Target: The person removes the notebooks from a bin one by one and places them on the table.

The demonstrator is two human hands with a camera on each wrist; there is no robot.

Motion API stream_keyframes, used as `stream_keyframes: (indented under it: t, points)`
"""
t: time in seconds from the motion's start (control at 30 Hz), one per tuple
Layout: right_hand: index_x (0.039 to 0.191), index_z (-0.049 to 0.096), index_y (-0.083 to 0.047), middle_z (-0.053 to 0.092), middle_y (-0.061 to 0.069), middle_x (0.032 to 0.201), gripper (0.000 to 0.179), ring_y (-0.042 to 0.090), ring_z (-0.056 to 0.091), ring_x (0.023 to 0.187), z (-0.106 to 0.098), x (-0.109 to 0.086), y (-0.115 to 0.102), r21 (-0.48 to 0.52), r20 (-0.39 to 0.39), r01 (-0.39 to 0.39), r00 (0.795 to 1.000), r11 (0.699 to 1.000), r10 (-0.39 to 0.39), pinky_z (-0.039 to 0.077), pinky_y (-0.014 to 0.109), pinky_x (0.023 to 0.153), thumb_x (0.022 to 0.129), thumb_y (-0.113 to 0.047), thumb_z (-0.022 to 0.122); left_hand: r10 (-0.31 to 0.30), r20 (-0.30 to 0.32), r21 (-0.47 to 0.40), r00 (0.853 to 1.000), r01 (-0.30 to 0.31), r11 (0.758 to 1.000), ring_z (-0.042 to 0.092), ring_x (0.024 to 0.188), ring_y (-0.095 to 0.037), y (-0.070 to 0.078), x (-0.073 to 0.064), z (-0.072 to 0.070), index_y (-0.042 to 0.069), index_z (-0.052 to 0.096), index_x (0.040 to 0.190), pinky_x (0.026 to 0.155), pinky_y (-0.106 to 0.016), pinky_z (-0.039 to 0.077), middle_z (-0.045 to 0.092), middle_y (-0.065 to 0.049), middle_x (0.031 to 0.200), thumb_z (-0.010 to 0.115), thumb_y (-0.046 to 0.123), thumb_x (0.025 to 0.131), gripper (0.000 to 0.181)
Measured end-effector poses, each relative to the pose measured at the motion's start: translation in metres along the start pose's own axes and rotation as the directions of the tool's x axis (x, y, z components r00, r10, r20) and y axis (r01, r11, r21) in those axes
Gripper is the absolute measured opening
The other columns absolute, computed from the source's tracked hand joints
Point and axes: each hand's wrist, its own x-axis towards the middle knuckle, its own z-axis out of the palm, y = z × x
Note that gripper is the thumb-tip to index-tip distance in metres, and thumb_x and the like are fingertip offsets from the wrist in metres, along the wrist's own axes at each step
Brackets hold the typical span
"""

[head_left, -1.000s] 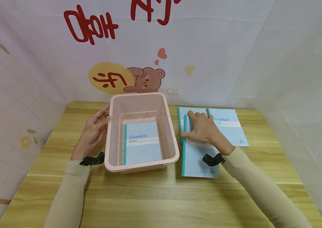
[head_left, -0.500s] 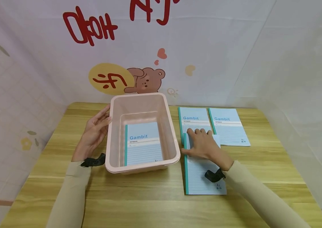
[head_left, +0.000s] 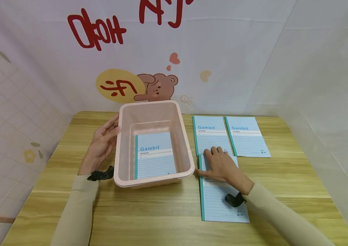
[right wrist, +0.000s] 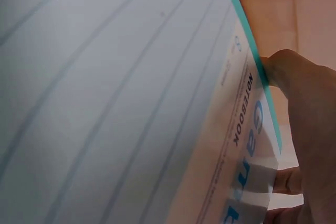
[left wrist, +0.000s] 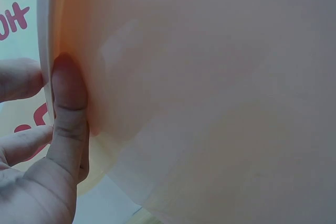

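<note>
A pink plastic bin stands left of centre in the head view, with a blue notebook lying in it. My left hand holds the bin's left rim; the left wrist view shows the thumb against the wall just under the lip. Right of the bin, my right hand grips another blue notebook near its top. Seen from the right wrist, the thumb is at the green spine and fingertips are at the top edge. The palm covers part of that cover.
Two matching notebooks lie side by side at the back of the wooden table, a left one and a right one. A printed cloth wall rises directly behind the table.
My right hand has brought its notebook towards me, off the back left notebook, whose cover now shows almost fully. The left hand and the bin stay nearly still.
</note>
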Motion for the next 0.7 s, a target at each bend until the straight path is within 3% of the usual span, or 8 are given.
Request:
stream_keyframes:
  t: [0.27, 0.5, 0.7]
  points:
    - [0.118, 0.065, -0.011, 0.061, 0.010, 0.104, 0.076, 0.029, 0.056, 0.095, -0.002, -0.005, -0.005, 0.008, -0.072, 0.032, 0.997, 0.999, -0.031, 0.053, 0.044, 0.068, 0.080, -0.076, 0.068, -0.008, 0.006, 0.002, 1.000, 0.008, 1.000, 0.067, 0.104, -0.013, 0.000, 0.001, 0.001, -0.001, 0.020, 0.162, 0.085, -0.022, 0.061, 0.057, -0.012, 0.126, 0.054, -0.006, 0.102, 0.069]
    - [0.116, 0.066, -0.012, 0.060, 0.007, 0.100, 0.066, 0.026, 0.054, 0.090, -0.014, -0.005, -0.004, 0.008, -0.108, 0.061, 0.992, 0.998, -0.059, 0.051, 0.040, 0.067, 0.083, -0.069, 0.070, -0.011, -0.006, 0.018, 1.000, 0.011, 1.000, 0.067, 0.103, -0.013, 0.001, 0.002, 0.002, -0.002, 0.020, 0.162, 0.085, -0.021, 0.061, 0.057, -0.011, 0.126, 0.054, -0.007, 0.102, 0.069]
    - [0.126, 0.065, -0.010, 0.061, 0.012, 0.118, 0.068, 0.033, 0.056, 0.109, -0.032, -0.001, 0.004, 0.099, -0.148, 0.040, 0.989, 0.994, -0.025, 0.054, 0.049, 0.085, 0.087, -0.066, 0.068, -0.016, -0.012, 0.027, 1.000, 0.016, 1.000, 0.067, 0.103, -0.012, 0.001, 0.000, 0.002, -0.001, 0.020, 0.162, 0.085, -0.021, 0.061, 0.058, -0.010, 0.125, 0.055, -0.005, 0.102, 0.070]
